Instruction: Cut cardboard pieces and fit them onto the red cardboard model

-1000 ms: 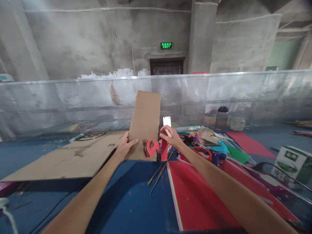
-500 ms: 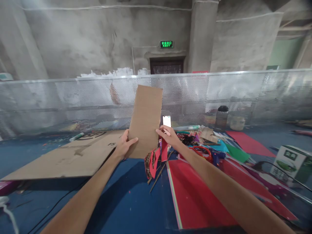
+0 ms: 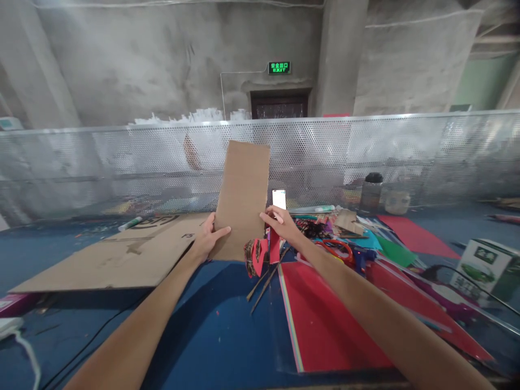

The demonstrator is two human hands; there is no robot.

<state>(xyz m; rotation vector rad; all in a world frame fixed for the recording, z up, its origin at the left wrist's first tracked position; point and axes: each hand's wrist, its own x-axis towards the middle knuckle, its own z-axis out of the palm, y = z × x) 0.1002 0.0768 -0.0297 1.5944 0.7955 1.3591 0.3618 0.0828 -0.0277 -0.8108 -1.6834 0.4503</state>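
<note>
A tall rectangular piece of cardboard [image 3: 244,189] is held up, leaning slightly, above the blue table. My left hand [image 3: 208,238] grips its lower left edge, thumb across the front and fingers behind. At the right edge my right hand [image 3: 281,223] pinches the board between thumb and fingers. A small pale, stick-like thing shows by those fingers; its kind is unclear. Just below the board are a brown coiled bundle [image 3: 248,257] and cut red paper pieces [image 3: 258,259], partly overlapping its lower corner in view. Thin brown strips [image 3: 266,287] lie beneath them.
A large cardboard sheet [image 3: 101,254] lies left. Red paper [image 3: 325,319] lies in front at right, with orange-handled scissors [image 3: 340,250], a blue glue gun [image 3: 361,259] and a white-green box [image 3: 481,268] beyond. A lit phone [image 3: 279,199] stands before the perforated metal screen [image 3: 309,157].
The view has tipped slightly downward, so the background sits a little higher. Both hands keep their hold on the cardboard, which has barely moved.
</note>
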